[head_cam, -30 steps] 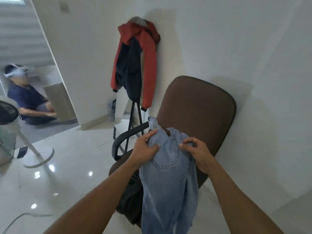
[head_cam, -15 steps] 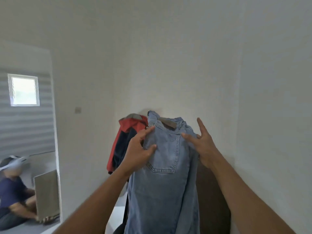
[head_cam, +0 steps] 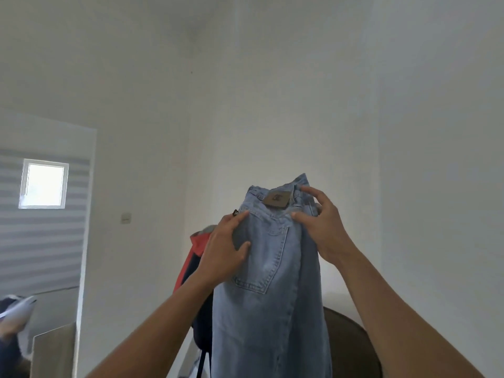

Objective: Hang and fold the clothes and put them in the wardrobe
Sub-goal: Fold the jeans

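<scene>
High before the white wall [head_cam: 300,105], the jeans [head_cam: 272,296] hang lengthwise in the air, waistband up, with the back pocket [head_cam: 261,257] and the brown patch [head_cam: 277,199] facing the wearer. Nothing carries them but the hands. The left hand [head_cam: 226,252] pinches the cloth at the pocket's left edge, thumb on the front. The right hand [head_cam: 321,227] clasps the bunched right side just below the waistband, one finger hooked over the top.

This looks like squaring up for a fold. It would go best with the waistband level, the two side seams brought together, and the legs left to drop free so that they straighten by their own weight.

Room is tight below: the brown chair [head_cam: 351,342] rises just behind the legs at lower right, and a red jacket [head_cam: 196,241] hangs close behind the left wrist. Above and to the right is bare wall. At the left, a doorway [head_cam: 84,214] opens well apart, with another person [head_cam: 11,323] low inside it.
</scene>
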Tool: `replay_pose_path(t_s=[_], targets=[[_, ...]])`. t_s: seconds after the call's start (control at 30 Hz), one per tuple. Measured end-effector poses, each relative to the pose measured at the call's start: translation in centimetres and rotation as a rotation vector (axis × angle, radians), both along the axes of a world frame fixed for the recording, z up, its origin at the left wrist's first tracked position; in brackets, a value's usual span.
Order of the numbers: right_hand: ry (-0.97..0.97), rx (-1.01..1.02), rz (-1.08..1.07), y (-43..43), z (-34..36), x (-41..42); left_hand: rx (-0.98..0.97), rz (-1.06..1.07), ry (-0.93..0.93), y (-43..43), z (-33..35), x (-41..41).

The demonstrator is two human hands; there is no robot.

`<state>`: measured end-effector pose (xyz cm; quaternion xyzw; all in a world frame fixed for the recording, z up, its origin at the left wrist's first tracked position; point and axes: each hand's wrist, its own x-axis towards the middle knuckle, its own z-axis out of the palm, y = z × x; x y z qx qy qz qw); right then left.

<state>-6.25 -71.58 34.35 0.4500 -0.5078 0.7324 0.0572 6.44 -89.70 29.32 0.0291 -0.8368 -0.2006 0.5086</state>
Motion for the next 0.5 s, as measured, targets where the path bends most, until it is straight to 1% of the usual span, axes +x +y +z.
replay_pose_path(t_s=[0.07,0.1,0.13,0.17,0.2,0.23,0.27,0.33,0.4,0.43,0.5], targets=[[-0.031,-0.048,-0.041,-0.3,0.3,0.3,-0.04,0.227,-0.091,0.6,0.8,0.0],[-0.06,-0.077,-0.037,-0.5,0.3,0.7,-0.053,0.289,-0.099,1.1,1.3,0.2],[-0.08,-0.095,-0.023,-0.7,0.2,1.0,-0.05,0.256,-0.079,1.7,1.9,0.3],[-0.085,-0.1,-0.011,-0.9,0.0,1.4,-0.007,0.112,-0.042,2.3,2.4,0.4],[-0.067,-0.091,-0.006,-1.1,-0.2,1.8,0.081,-0.091,-0.004,3.0,2.9,0.4],[-0.041,-0.073,-0.001,-1.3,-0.6,2.3,0.178,-0.263,-0.014,3.9,3.4,0.7],[-0.016,-0.043,0.006,-1.4,-0.9,2.6,0.257,-0.37,-0.04,4.7,3.8,0.9],[-0.026,-0.004,0.093,-1.3,-1.3,3.3,0.354,-0.434,-0.075,5.7,4.4,1.3],[-0.163,-0.007,0.274,-0.5,-0.9,4.7,0.44,-0.472,-0.063,6.1,4.6,1.4],[-0.226,-0.013,0.343,0.0,-0.6,5.3,0.467,-0.471,-0.052,6.1,4.7,1.5],[-0.28,-0.028,0.383,0.7,-0.1,6.0,0.482,-0.403,0.006,6.1,4.9,1.8]])
